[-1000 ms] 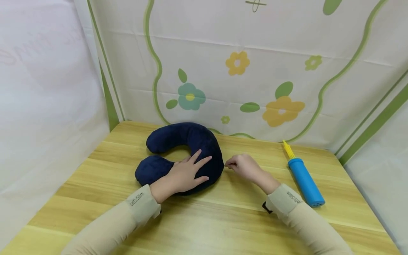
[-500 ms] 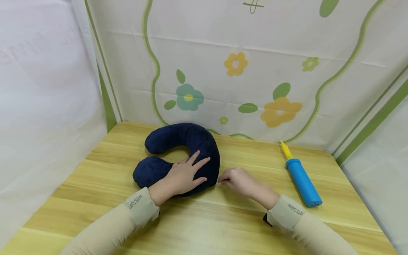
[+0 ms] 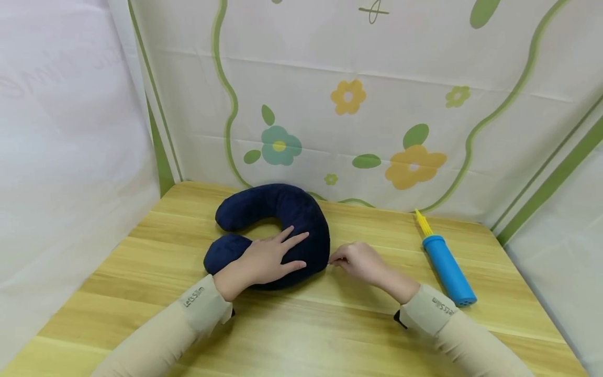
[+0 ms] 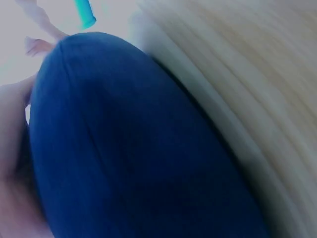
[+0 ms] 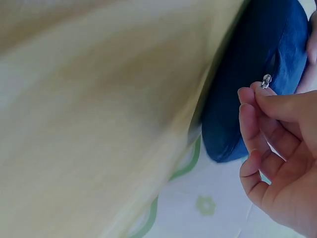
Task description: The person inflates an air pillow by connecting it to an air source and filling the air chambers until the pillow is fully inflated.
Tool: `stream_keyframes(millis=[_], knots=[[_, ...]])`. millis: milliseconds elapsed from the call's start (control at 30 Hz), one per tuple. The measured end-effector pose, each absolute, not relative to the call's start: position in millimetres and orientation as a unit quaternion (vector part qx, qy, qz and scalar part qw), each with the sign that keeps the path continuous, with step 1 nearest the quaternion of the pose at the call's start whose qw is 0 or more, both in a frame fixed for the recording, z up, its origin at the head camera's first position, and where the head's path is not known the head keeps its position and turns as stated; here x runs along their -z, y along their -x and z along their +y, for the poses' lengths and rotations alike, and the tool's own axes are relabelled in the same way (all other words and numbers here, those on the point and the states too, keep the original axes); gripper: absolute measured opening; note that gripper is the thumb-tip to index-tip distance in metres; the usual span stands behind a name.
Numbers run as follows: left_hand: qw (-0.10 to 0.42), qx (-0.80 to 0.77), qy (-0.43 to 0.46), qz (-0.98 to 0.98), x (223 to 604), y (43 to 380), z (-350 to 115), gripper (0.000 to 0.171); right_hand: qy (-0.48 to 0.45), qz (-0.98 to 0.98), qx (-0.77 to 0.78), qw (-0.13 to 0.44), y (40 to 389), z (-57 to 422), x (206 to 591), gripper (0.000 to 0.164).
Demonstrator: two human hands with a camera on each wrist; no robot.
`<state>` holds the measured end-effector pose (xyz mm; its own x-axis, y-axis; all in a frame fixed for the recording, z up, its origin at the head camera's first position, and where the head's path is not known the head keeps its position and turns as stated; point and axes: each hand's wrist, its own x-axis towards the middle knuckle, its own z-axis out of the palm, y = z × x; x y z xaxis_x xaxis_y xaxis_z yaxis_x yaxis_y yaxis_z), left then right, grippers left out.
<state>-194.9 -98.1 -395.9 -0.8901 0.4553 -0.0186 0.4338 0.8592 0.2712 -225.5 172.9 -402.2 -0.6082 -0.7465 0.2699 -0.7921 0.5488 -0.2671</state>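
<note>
A navy-blue U-shaped neck pillow [image 3: 301, 209] lies on the wooden table, its opening facing left. My left hand [image 3: 266, 259] rests on top of it with the fingers spread, pressing on the near arm and the curve. At the pillow's right edge my right hand [image 3: 361, 262] pinches a small metal zipper pull [image 5: 266, 80] between thumb and forefinger. In the right wrist view a seam gap shows by the pull. The left wrist view is mostly filled by the pillow's side [image 4: 124, 124], with part of the left hand at its left edge.
On the right of the table [image 3: 301, 340] lies a blue hand pump [image 3: 449, 269] with a yellow nozzle [image 3: 424, 224] pointing to the back. A white cloth wall [image 3: 301, 78] printed with flowers stands behind the table, and more white cloth hangs at both sides.
My right hand has moved down along the pillow's right edge with the zipper pull, toward me. The left hand stays on the pillow, which has shifted very little.
</note>
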Motion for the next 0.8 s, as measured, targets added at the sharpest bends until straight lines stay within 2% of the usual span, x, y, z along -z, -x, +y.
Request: stream_keyframes(millis=[100,333,800], knots=[[0.053,-0.144,-0.232,0.961,395.9,195.5,-102.6,0.079,-0.419,-0.887,-0.179,0.069,232.0,181.8,398.3,0.010],[0.059,-0.156,-0.251,0.954,400.6,199.6,-103.2,0.107,-0.362,-0.913,-0.178,0.061,250.3,196.2,391.8,0.009],[0.043,-0.147,-0.231,0.961,404.4,199.9,-93.1,0.098,-0.375,-0.903,-0.205,0.054,250.3,200.5,402.0,0.008]])
